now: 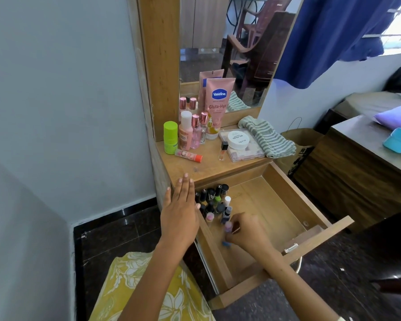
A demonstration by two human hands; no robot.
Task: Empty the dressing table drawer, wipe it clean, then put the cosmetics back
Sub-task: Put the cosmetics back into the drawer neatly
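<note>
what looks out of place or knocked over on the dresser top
One pink tube with a red cap lies on its side near the front left, while the bottles behind it stand upright. The striped cloth hangs over the right edge.

Drawer pulled out below tabletop, toward near right. Cluster of small bottles in drawer's far-left corner. Right hand inside drawer, just near side of cluster, fingers round small bottle. Left hand flat, left of cluster, over drawer's left wall. On tabletop: tall bottles far left, tube standing behind them against mirror, flat case with round jar on it at centre, folded towel right. Small tube lying before tall bottles.
</note>
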